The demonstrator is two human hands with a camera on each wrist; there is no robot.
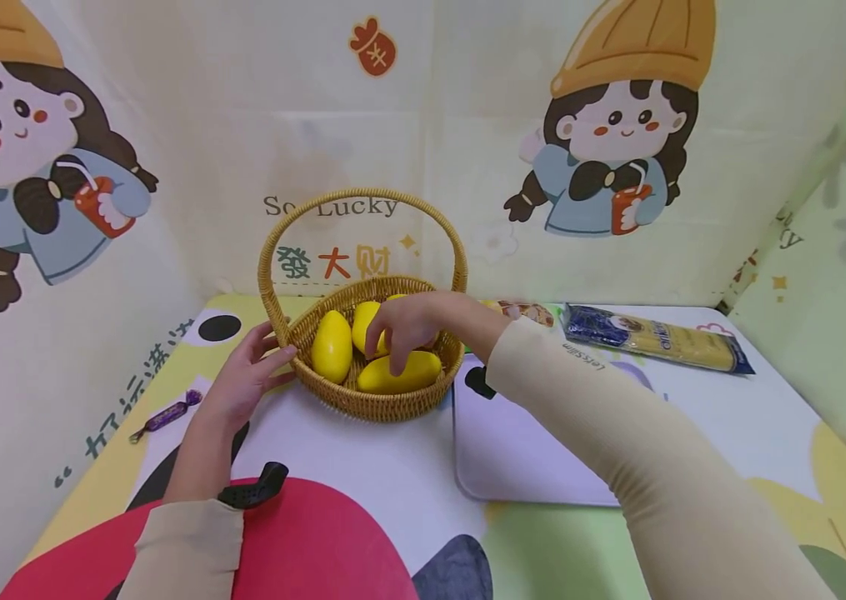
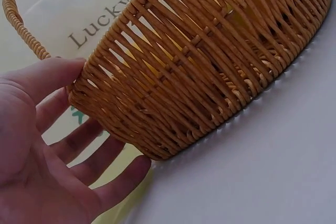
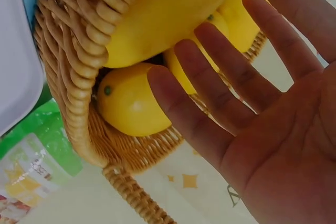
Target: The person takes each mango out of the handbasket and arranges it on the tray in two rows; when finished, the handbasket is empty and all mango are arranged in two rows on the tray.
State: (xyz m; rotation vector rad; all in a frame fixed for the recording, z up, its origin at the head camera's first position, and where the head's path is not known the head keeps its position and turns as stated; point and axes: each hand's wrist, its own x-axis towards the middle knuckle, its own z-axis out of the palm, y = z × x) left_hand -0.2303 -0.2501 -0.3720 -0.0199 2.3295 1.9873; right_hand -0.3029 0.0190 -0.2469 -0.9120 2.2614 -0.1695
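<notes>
A wicker basket (image 1: 377,407) with a tall arched handle stands near the back of the table. Several yellow mangoes lie in it: one at the left (image 1: 331,348), one across the front (image 1: 418,375), others partly covered behind. My left hand (image 1: 242,379) touches the basket's left side, its thumb at the rim and its other fingers spread along the outside wall (image 2: 173,93). Over the mangoes hangs my right hand (image 1: 409,323), fingers pointing down. In the right wrist view its fingers are spread beside a mango with a green stem spot (image 3: 134,100), gripping nothing.
A pale lilac tray (image 1: 535,458) lies right of the basket, partly under my right sleeve. Behind it are a long blue-and-yellow packet (image 1: 655,337) and a partly hidden green packet (image 3: 50,140). One purple-wrapped candy (image 1: 167,415) lies at the left. Printed cloth walls enclose the table.
</notes>
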